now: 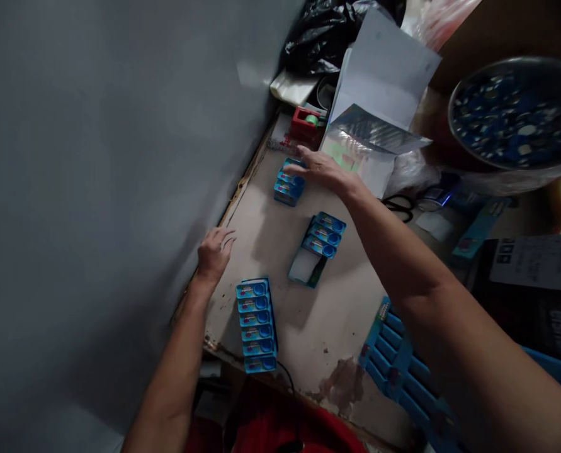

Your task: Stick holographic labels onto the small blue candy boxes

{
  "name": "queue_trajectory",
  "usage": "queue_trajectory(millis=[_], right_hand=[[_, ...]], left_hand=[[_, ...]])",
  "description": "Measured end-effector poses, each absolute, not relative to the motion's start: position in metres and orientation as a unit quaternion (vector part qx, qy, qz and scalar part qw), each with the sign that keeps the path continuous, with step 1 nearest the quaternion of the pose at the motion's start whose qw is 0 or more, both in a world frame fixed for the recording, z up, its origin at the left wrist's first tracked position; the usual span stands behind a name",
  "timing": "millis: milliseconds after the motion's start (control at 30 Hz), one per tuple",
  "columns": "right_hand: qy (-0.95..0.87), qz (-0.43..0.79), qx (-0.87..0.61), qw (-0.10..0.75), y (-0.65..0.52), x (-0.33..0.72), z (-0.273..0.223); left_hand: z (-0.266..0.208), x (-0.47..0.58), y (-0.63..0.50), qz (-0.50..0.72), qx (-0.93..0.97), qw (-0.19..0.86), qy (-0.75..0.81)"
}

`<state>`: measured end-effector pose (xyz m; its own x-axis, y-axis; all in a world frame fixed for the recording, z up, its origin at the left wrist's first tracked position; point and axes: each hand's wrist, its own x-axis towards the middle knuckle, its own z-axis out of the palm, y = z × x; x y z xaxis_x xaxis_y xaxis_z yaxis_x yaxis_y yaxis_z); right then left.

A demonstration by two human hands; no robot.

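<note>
My right hand (320, 168) reaches over the far end of a short stack of small blue printed packs (288, 192). Its fingers are apart, with part of the stack between and below them; I cannot tell whether they touch. Near the wall edge of the table, my left hand (213, 253) is open, fingers curved and apart, holding nothing. Between the arms stands a blue open box (303, 267) with white inside and a few overlapping blue packs (326, 234) on its far part. A longer row of several blue packs (257, 327) lies nearer to me.
A grey wall (96, 157) borders the left side of the worn table (303, 340). Beyond are a red tape dispenser (306, 124), an open notebook (379, 75) and black-handled scissors (400, 206). A metal bowl (453, 119) full of small blue pieces and more blue boxes (393, 352) stand at right.
</note>
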<state>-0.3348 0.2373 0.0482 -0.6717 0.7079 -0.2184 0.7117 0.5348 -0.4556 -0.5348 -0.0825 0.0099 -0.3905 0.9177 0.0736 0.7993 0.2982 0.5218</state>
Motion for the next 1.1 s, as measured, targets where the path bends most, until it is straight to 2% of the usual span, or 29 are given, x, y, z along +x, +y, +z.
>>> queue_trajectory(millis=[100,233,300,400,533,600,767,867,967,1100], right_hand=[[0.903,-0.191,0.384,0.019,0.223,-0.347,0.030],[0.902,-0.143,0.408,0.011,0.201,-0.366,0.005],[0.900,-0.137,0.414,0.002,0.189,-0.367,0.009],[0.895,-0.134,0.424,-0.048,0.155,-0.346,0.042],[0.886,-0.146,0.418,-0.141,0.062,-0.285,0.094],[0.877,-0.160,0.412,-0.189,0.004,-0.252,0.099],[0.842,-0.071,0.466,-0.262,-0.088,-0.203,0.042],[0.826,-0.024,0.488,-0.282,-0.095,-0.199,0.008],[0.818,-0.011,0.489,-0.303,-0.090,-0.201,-0.005],[0.822,-0.019,0.515,-0.241,-0.087,-0.203,-0.010]], left_hand=[[0.002,-0.535,-0.129,0.252,0.481,0.149,0.826],[0.012,-0.520,-0.157,0.280,0.444,0.124,0.842],[0.028,-0.503,-0.157,0.304,0.440,0.105,0.839],[0.058,-0.463,-0.148,0.359,0.409,0.114,0.831],[0.087,-0.401,-0.139,0.506,0.269,0.252,0.780],[0.089,-0.375,-0.139,0.555,0.207,0.329,0.735],[0.058,-0.324,-0.144,0.503,0.255,0.470,0.679],[0.036,-0.308,-0.141,0.479,0.326,0.452,0.678],[0.024,-0.305,-0.135,0.486,0.368,0.422,0.672],[0.016,-0.308,-0.127,0.468,0.370,0.421,0.683]])
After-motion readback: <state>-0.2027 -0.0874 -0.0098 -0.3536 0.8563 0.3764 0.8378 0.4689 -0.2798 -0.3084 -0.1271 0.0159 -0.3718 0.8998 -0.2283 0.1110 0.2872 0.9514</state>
